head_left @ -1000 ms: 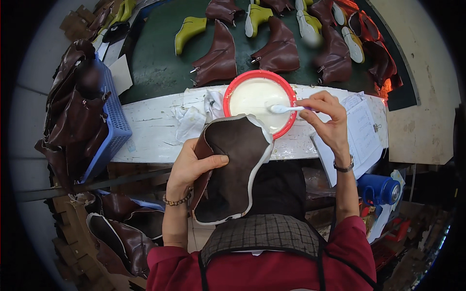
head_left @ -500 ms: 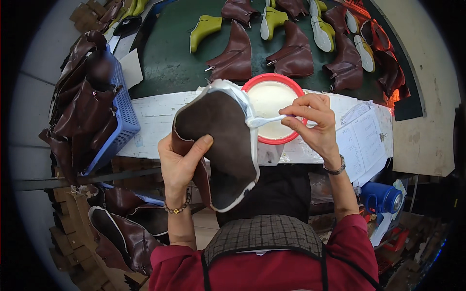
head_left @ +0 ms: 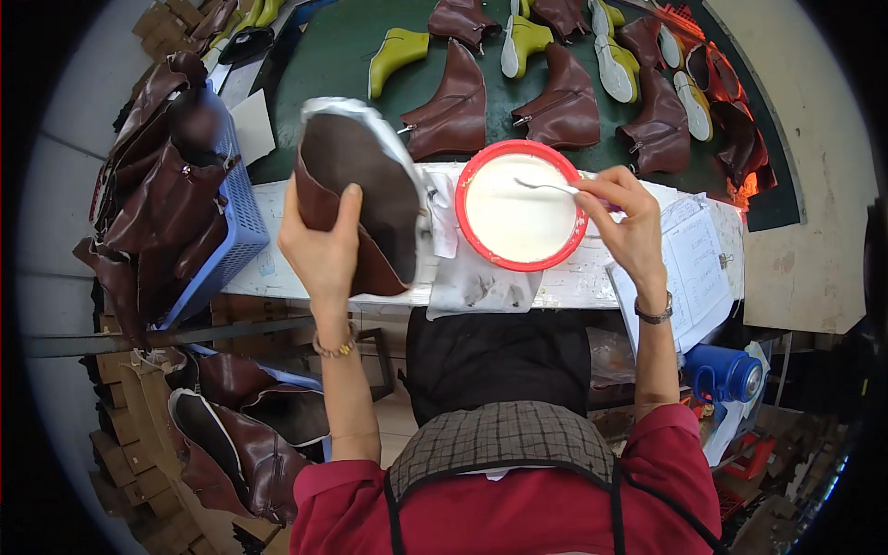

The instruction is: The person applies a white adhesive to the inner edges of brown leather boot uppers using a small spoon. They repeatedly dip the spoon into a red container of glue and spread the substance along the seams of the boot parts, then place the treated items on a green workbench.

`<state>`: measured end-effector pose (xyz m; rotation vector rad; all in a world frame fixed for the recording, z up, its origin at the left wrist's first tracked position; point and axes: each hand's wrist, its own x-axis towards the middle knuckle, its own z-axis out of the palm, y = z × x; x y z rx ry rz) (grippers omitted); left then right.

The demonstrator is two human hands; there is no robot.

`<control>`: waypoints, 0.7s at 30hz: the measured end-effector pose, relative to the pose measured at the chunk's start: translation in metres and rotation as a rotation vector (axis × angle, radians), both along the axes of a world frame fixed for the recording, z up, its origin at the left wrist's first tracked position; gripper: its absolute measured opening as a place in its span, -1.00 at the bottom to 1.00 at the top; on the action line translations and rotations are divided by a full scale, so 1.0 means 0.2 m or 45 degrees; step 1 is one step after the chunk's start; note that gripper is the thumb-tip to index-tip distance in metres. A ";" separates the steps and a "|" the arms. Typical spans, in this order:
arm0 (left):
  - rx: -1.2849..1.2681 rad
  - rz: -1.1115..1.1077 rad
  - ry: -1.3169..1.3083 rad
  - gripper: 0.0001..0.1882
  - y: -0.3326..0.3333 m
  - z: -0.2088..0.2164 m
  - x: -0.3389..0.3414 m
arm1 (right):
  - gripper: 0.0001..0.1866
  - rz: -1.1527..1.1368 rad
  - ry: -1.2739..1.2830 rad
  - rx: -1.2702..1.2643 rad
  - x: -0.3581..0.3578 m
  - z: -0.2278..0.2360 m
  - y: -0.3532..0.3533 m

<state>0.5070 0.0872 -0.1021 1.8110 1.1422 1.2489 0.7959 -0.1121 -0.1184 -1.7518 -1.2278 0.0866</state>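
Observation:
My left hand grips a brown leather boot upper, thumb on its dark lining and fingers behind. A wet white band runs along the upper's edge. In my right hand, thumb and fingers pinch a small slender brush. Its pale tip is over the white liquid, perhaps glue, in a red-rimmed bowl; I cannot tell whether it touches the liquid. The bowl stands on the white bench, to the right of the upper.
Brown boot uppers and yellow-green boot forms lie on the dark green surface beyond the bench. More uppers fill a blue basket at left and lie lower left. Papers and a blue jug are at right.
My left hand has moved the upper up and left, away from the bowl. The brush has left the upper's edge and is now over the white liquid.

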 end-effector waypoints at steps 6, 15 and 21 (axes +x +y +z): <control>-0.101 -0.170 0.126 0.18 0.19 -0.37 -0.17 | -0.87 -0.207 -0.298 -0.435 0.04 -0.11 -0.19; -0.087 -0.216 0.987 0.59 0.00 -0.40 -0.24 | -0.87 -0.211 -0.505 -0.408 0.02 -0.18 -0.23; 0.068 -0.079 0.692 0.24 -0.02 -0.38 -0.23 | -0.86 -0.305 -0.050 -0.321 0.01 -0.20 -0.24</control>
